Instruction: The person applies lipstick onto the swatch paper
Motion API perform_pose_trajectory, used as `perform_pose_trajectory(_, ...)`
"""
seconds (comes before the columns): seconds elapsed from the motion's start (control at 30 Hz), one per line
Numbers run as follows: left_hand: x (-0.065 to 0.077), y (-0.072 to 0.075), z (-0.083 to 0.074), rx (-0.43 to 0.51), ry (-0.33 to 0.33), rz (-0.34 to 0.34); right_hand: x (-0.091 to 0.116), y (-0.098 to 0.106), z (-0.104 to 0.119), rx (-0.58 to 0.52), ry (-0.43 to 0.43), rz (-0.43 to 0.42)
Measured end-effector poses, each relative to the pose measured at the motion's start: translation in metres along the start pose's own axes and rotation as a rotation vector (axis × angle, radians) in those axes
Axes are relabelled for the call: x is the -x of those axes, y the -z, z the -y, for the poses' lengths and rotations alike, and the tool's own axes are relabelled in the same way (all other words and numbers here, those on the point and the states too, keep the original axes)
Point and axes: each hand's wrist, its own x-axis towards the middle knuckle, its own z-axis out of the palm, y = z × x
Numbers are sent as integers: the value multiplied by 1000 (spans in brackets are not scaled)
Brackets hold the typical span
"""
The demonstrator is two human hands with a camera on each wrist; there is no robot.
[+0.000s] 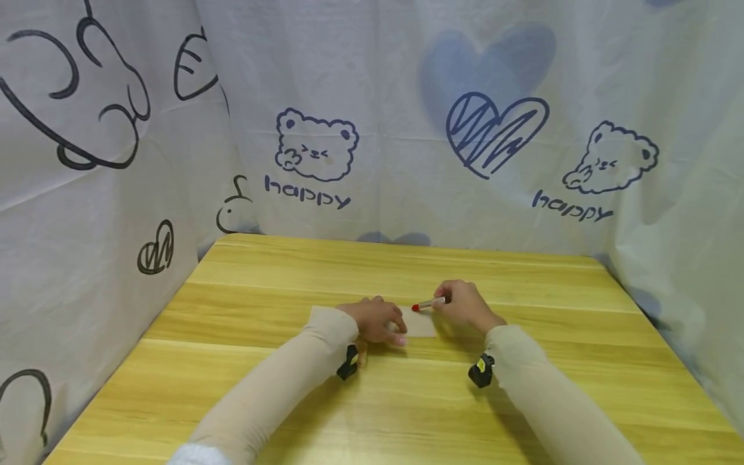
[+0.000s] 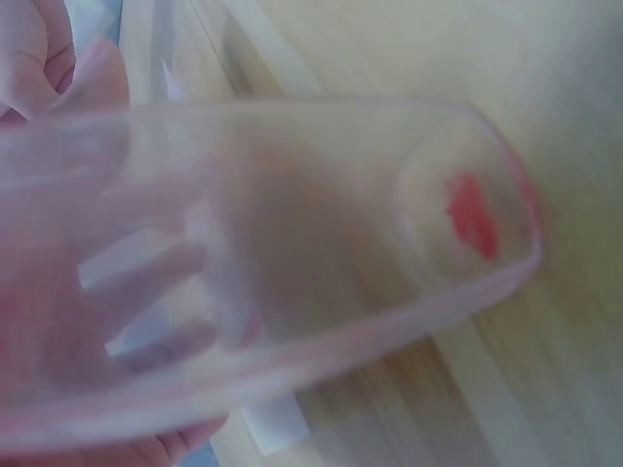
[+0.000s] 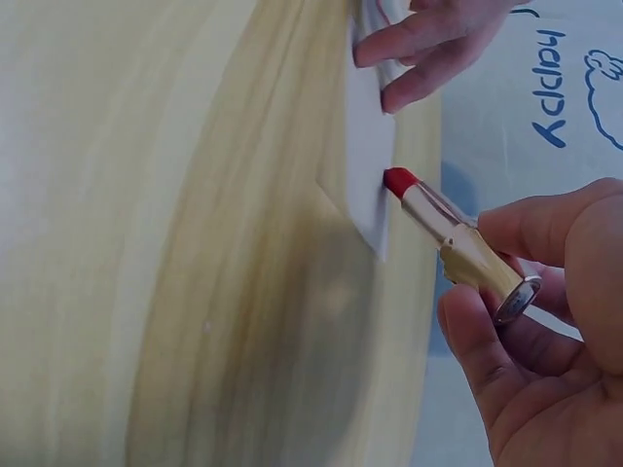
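Observation:
My right hand [image 1: 463, 305] pinches a lipstick [image 3: 479, 261] by its gold base between thumb and fingers, with the red tip out. That tip overlaps the edge of a small white paper card [image 3: 367, 180] lying on the table. Fingers of my left hand [image 1: 378, 320] rest on the card's left part, covering it. A clear, pinkish tapered cap [image 2: 321, 224] fills much of the left wrist view, held against the left palm. A red smear [image 2: 472, 216] shows at the cap's far end, and fingers show through its wall.
The wood-grain table [image 1: 279, 400] spreads around both hands. White curtains [image 1: 395, 77] with printed bears and hearts hang behind it and along both sides. A small black wrist camera [image 1: 481, 371] sits under the right wrist, another [image 1: 348, 362] under the left.

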Motion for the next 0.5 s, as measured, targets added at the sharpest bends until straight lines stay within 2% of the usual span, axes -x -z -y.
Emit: perform_pose_trajectory(0.5, 1, 1, -1, -27, 12, 5, 2, -3, 5, 30, 28, -11)
